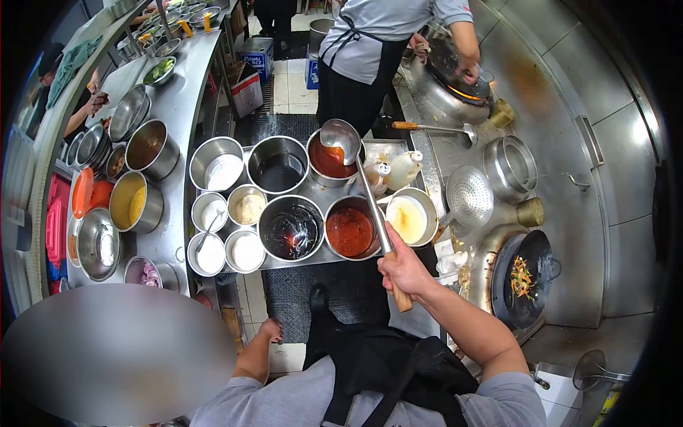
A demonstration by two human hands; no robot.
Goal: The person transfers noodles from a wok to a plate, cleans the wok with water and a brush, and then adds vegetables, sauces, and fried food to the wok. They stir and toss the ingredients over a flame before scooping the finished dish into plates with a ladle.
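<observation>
My right hand (407,269) is wrapped round the wooden handle of a steel ladle (341,135). The ladle's bowl is over a pot of red-orange sauce (331,162) at the back of the cart. Below the ladle's shaft stand a pot of red sauce (350,231) and a pot of pale yellow liquid (408,215). My left hand (271,330) hangs low beside my body with its fingers curled in, holding nothing visible. Ahead of it are small pots of white powder (247,252), one with a spoon in it.
At right, a wok (525,277) with shredded vegetables sits on a burner, near a perforated strainer (469,196). A co-worker (370,50) stands ahead at another wok. Pots and bowls line the left counter (178,107). A blurred patch covers the lower left.
</observation>
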